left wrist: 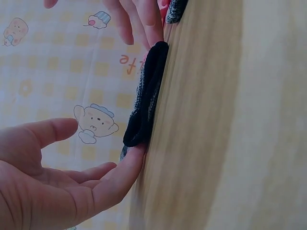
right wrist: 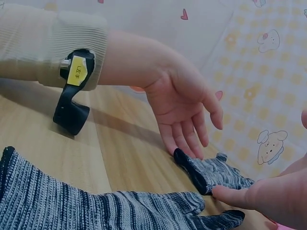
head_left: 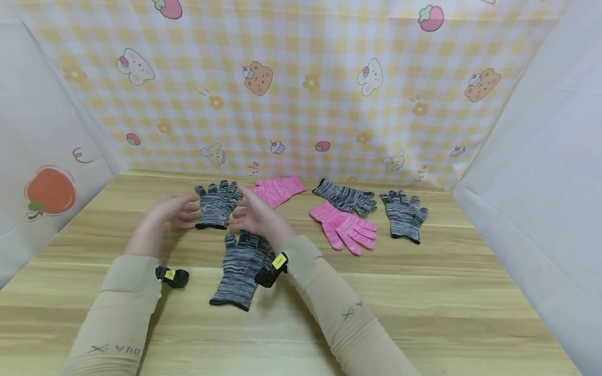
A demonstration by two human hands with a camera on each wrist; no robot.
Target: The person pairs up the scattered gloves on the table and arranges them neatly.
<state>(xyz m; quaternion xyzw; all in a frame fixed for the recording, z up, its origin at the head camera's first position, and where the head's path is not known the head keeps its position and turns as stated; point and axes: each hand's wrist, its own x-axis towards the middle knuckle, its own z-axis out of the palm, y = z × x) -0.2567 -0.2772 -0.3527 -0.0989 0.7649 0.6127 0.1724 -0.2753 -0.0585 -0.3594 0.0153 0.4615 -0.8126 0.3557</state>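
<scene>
A grey-and-black knit glove (head_left: 215,207) lies on the table at the back left, fingers toward the wall and dark cuff toward me. My left hand (head_left: 177,213) is at its left edge, fingers relaxed and palm turned inward. In the left wrist view, a fingertip of this hand reaches the end of the black cuff (left wrist: 139,129). From the right side, my right hand (head_left: 256,215) faces the same glove, a fingertip at the cuff corner in the right wrist view. A second grey knit glove (head_left: 239,269) lies nearer me, partly beneath my right wrist.
One pink glove (head_left: 282,190) lies behind my right hand and another pink glove (head_left: 345,228) sits farther right. Beside it are a bunched grey glove (head_left: 345,197) and a spread grey glove (head_left: 403,215). A checked cloth (head_left: 310,115) hangs behind the wooden table (head_left: 451,303).
</scene>
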